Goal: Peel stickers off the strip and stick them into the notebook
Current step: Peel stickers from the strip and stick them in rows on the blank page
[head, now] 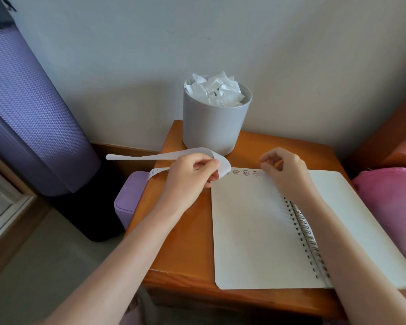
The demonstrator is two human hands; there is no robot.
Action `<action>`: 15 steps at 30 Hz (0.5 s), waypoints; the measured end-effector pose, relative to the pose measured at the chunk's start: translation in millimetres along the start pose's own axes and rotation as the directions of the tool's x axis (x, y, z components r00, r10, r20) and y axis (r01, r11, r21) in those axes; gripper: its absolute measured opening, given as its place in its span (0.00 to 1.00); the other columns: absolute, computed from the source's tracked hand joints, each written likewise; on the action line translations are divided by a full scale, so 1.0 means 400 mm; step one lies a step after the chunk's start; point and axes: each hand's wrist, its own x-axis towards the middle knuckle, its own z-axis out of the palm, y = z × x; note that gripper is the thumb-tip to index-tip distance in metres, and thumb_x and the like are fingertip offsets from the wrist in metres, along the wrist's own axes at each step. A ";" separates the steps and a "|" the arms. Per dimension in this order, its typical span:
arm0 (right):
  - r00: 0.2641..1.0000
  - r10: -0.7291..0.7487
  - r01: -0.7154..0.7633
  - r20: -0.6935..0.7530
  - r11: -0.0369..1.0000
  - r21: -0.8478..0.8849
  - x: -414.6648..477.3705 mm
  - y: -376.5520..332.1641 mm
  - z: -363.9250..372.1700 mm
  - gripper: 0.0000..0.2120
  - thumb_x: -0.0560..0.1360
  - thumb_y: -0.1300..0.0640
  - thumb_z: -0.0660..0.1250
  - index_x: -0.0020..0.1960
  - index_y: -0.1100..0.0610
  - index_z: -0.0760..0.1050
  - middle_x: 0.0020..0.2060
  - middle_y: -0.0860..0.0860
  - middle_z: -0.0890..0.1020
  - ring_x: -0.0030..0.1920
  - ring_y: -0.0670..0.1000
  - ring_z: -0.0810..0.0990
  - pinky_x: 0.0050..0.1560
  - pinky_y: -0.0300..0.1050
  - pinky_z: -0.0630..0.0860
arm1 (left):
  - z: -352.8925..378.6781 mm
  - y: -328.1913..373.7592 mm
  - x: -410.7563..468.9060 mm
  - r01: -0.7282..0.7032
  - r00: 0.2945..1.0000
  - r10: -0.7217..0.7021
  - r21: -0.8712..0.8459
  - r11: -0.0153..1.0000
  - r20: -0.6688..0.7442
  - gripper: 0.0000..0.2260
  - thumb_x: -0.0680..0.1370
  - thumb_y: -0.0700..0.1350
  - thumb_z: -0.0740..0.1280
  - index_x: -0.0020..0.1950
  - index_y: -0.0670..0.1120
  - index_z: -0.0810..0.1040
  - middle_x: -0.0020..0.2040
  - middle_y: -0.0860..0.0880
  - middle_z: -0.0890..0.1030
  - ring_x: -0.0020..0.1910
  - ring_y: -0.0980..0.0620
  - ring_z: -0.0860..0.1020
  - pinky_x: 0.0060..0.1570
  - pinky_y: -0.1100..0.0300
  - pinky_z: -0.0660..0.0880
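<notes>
Strip (pixel 164 157) looped over left hand (pixel 192 172), pinched at notebook's (pixel 256 231) far-left corner. Long axis runs left-right, tail overhanging table's (pixel 185 231) left edge. Sticker row (pixel 245 172) on page's far edge, between hands. Right hand (pixel 284 167) just right of row, fingers curled, thumb near forefinger; cannot tell if it pinches a sticker. Strip lies left of right hand; left hand nearer. Bin (pixel 211 127) at far edge.

The square orange-brown wooden table (pixel 185 242) looks glossy, the cream paper spiral notebook (pixel 251 231) matt, the round grey plastic bin (pixel 211 127) smooth.
</notes>
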 end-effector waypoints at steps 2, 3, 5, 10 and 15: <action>1.000 -0.012 0.012 -0.012 0.999 0.043 -0.001 -0.006 -0.007 0.05 0.76 0.60 0.66 0.45 0.51 0.76 0.38 0.44 0.77 0.35 0.44 0.71 0.35 0.36 0.69 | -0.001 0.002 -0.001 -0.010 1.000 0.010 0.005 1.000 0.003 0.04 0.78 0.45 0.64 0.45 0.51 0.76 0.35 0.58 0.78 0.33 0.69 0.77 0.27 0.77 0.69; 1.000 -0.029 0.029 -0.005 0.998 0.059 -0.003 -0.013 -0.009 0.04 0.76 0.60 0.66 0.46 0.51 0.77 0.39 0.44 0.78 0.35 0.44 0.71 0.35 0.33 0.69 | 0.000 0.002 -0.001 -0.015 1.000 0.015 0.004 1.000 0.003 0.03 0.78 0.46 0.64 0.45 0.51 0.76 0.36 0.58 0.78 0.34 0.69 0.77 0.27 0.77 0.70; 0.996 -0.077 0.071 0.052 0.990 0.121 -0.009 -0.036 -0.012 0.04 0.76 0.58 0.67 0.46 0.51 0.78 0.41 0.44 0.80 0.37 0.45 0.73 0.36 0.29 0.69 | 0.001 -0.001 0.002 -0.015 1.000 0.015 -0.013 1.000 -0.001 0.03 0.78 0.46 0.64 0.46 0.51 0.77 0.38 0.56 0.79 0.36 0.65 0.79 0.31 0.73 0.75; 0.940 -0.184 0.075 0.287 0.933 0.353 -0.035 -0.099 -0.009 0.04 0.76 0.53 0.66 0.48 0.50 0.80 0.43 0.43 0.84 0.43 0.40 0.80 0.39 0.30 0.71 | 0.002 -0.002 0.005 -0.008 1.000 0.008 -0.064 0.998 -0.003 0.04 0.78 0.48 0.65 0.51 0.50 0.77 0.41 0.56 0.80 0.39 0.58 0.83 0.36 0.65 0.80; 0.925 -0.208 0.043 0.317 0.889 0.456 -0.052 -0.118 0.000 0.03 0.72 0.57 0.71 0.45 0.54 0.80 0.40 0.45 0.83 0.36 0.37 0.77 0.38 0.30 0.70 | -0.002 0.004 0.008 -0.011 1.000 0.007 -0.157 0.988 -0.025 0.04 0.77 0.45 0.65 0.51 0.48 0.77 0.41 0.54 0.81 0.37 0.59 0.83 0.33 0.69 0.78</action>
